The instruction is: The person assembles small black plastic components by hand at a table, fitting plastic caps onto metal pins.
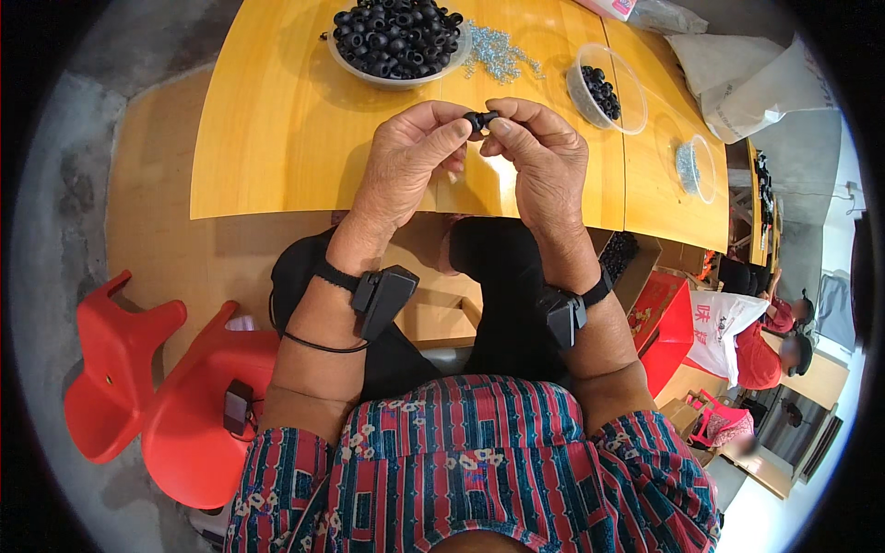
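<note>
Okay, yellow table (277, 147) carries the heaped bowl (406, 84). On that bowl's near side, left hand (403, 152) and right hand (553, 164) pinch between thumb and fingers; right of the bowl, clear tub (579, 95) well apart, pale-blue bits (500, 53) just beside. Pinched black piece (476, 121): off the bowl's near right.

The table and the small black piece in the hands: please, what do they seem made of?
Table: glossy, likely varnished wood or laminate; the yellow surface shows strong glare. Black piece: perhaps smooth plastic or rubber, from its slight sheen; too small to be sure.
</note>
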Available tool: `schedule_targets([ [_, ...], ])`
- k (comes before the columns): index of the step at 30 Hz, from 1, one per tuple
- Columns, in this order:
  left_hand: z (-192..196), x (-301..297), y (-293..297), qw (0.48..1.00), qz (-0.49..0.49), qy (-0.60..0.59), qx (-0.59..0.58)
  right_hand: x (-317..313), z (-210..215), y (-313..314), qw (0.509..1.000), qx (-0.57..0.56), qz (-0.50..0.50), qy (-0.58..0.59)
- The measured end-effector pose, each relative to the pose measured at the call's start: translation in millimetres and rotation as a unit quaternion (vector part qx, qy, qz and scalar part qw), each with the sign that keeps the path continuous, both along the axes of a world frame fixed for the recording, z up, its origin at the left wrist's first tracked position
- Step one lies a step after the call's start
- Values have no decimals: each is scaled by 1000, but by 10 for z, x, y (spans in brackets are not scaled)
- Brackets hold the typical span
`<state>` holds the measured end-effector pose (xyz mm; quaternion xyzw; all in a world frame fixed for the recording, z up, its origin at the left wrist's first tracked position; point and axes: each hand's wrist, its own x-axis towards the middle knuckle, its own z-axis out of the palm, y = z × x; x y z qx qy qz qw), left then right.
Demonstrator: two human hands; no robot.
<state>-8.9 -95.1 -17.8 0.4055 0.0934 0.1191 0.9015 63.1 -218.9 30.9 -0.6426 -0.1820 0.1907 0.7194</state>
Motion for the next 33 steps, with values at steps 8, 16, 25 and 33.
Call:
schedule_targets([
  [8, -4, 7, -3, 1000, 0, -6, 6, 0, 12, -3, 1000, -2, 0, -3],
  [16, 10, 10, -2, 1000, 2, 1, 7, -21, 15, 13, 997, -15, -7, -76],
  [25, -23, 4, 18, 1000, -9, -8, 24, -20, 79, 22, 879, -167, -59, -442],
  [33, -3, 11, -33, 1000, -6, -24, 17, -44, 24, -12, 969, -70, -24, -235],
])
